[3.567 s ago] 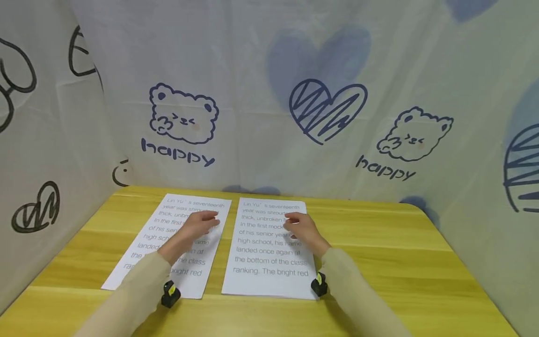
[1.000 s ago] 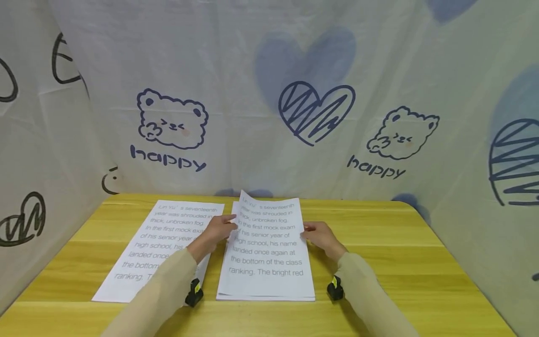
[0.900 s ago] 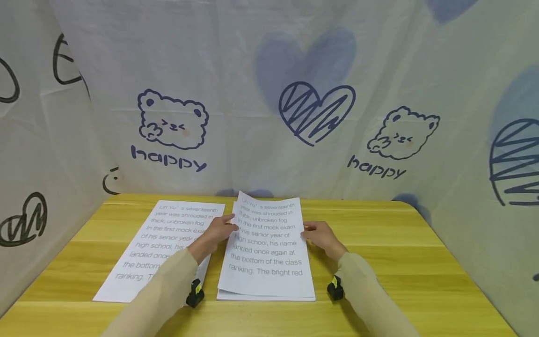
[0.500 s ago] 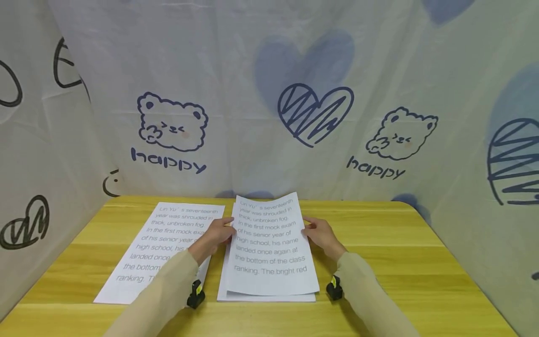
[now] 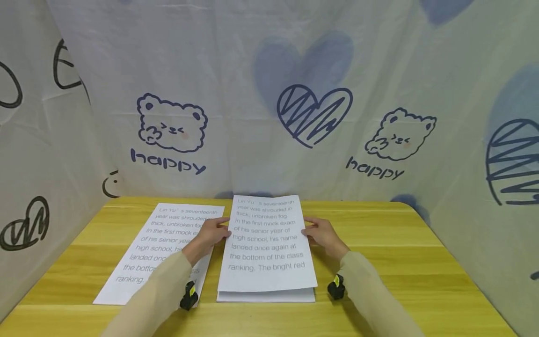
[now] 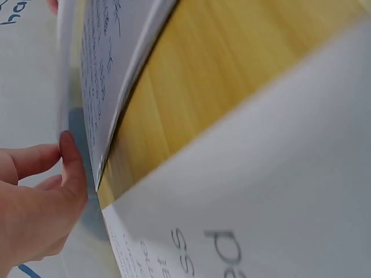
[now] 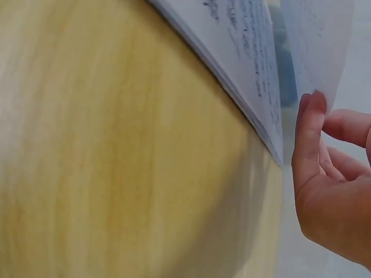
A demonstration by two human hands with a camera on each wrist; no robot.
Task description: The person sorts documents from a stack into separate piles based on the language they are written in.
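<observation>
A printed sheet of paper (image 5: 267, 243) is held up by its two side edges, above a stack of paper (image 5: 290, 296) with a strip of it showing at the near edge. My left hand (image 5: 208, 236) pinches the sheet's left edge between thumb and fingers. On the opposite edge, my right hand (image 5: 323, 236) pinches it the same way. Both wrist views show the raised sheet (image 7: 319, 46) apart from the printed stack (image 7: 249, 75) below. A second printed stack (image 5: 172, 236) lies to the left, partly covered by my left hand and sleeve.
All the paper lies on a yellow wood-grain table (image 5: 391, 262). Behind it hangs a pale curtain (image 5: 244, 140) with hearts and bears, close to the table's far edge. Black wrist cameras (image 5: 336, 287) sit on both sleeves.
Both hands came from above the two stacks to the sides of the right one. A top sheet was lifted; its near edge has shifted left and rises clear of the stack.
</observation>
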